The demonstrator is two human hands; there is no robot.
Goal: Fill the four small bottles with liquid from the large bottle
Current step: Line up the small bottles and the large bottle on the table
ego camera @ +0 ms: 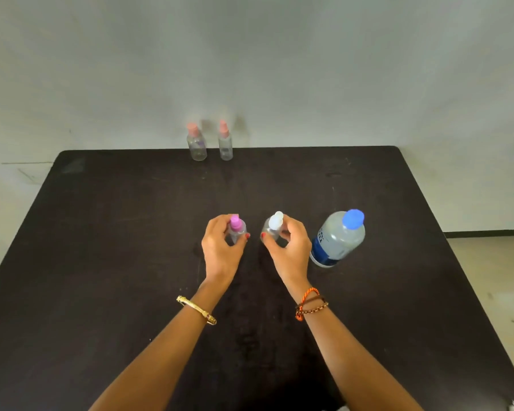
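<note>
1. Left hand has its fingers curled round the purple-capped small bottle; right hand grips the white-capped small bottle, both on the dark worktop.
2. The capped large bottle stands just right of them.
3. Two pink-capped bottles wait at the far edge.
4. Nothing is poured yet, I'd say; uncapping comes next.

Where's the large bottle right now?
Head view: the large bottle stands capped on the table, right of centre, just right of the right hand holding the white-capped bottle.
</note>
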